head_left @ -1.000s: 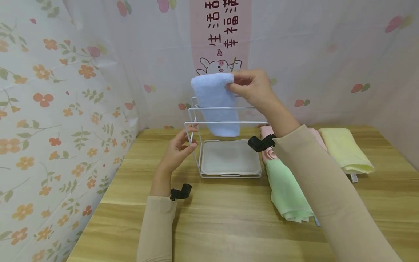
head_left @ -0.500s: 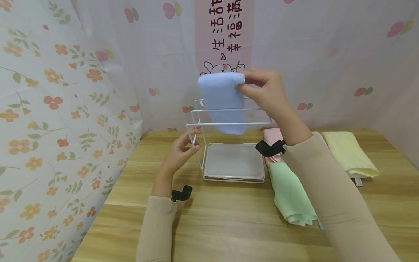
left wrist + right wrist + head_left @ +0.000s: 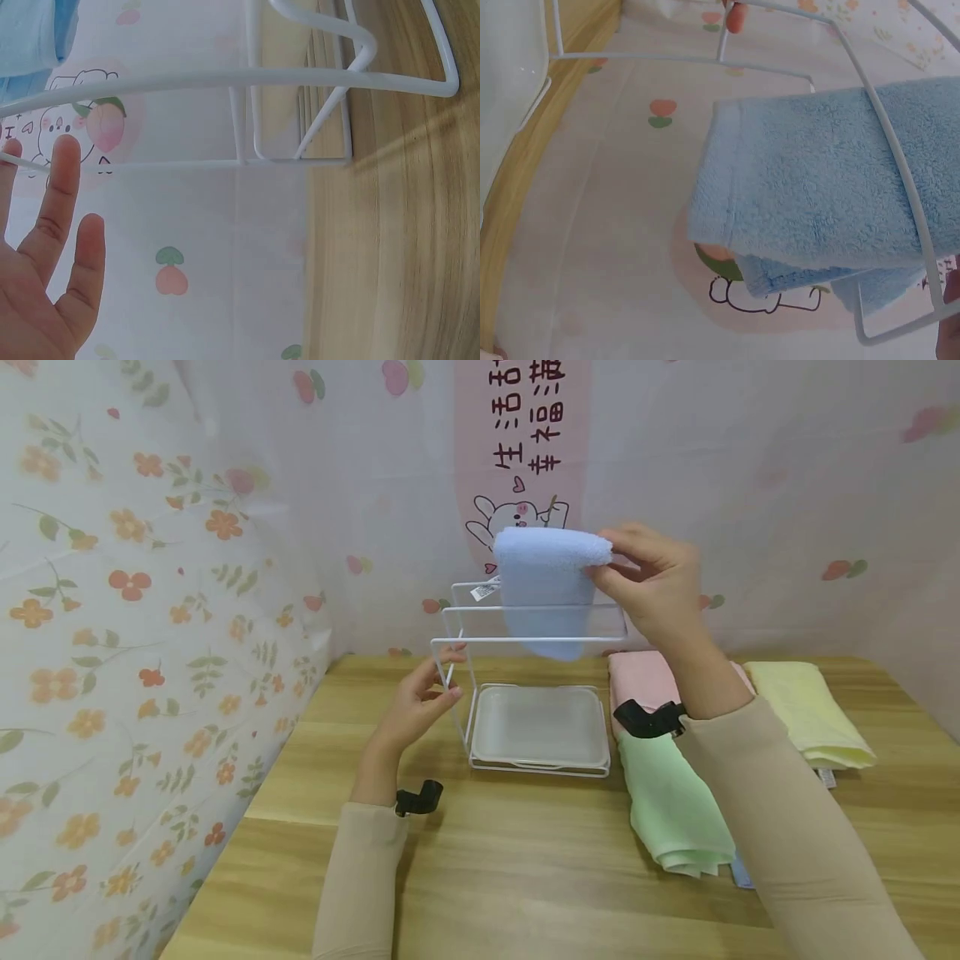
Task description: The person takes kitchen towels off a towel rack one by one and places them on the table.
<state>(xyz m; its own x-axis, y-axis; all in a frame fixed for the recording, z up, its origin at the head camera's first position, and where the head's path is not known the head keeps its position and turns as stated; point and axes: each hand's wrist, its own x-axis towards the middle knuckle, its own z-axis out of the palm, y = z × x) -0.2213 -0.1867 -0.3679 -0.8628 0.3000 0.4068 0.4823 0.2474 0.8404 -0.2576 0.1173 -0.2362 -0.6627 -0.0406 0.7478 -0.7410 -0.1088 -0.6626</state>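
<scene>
My right hand [image 3: 651, 578] pinches the right top corner of a folded light-blue towel [image 3: 546, 572] above a white wire rack [image 3: 525, 641]. The towel hangs behind the rack's two front bars, with a small white label showing at its left edge. In the right wrist view one rail crosses in front of the towel [image 3: 817, 172], and the rear bar passes out of sight behind it. My left hand [image 3: 408, 703] holds the rack's left side, thumb in front and fingers behind the wire. Several of its fingers [image 3: 56, 199] show in the left wrist view.
A shallow translucent tray [image 3: 540, 727] sits in the rack's base. On the wooden table [image 3: 487, 877], to the right, lie a pink towel [image 3: 637, 677], a green towel [image 3: 675, 802] and a yellow towel [image 3: 806, 714]. A printed curtain [image 3: 360, 485] hangs behind.
My right hand and the blue towel have moved right along the rack. The towel's label has come into view on its left. My left hand keeps its place on the rack.
</scene>
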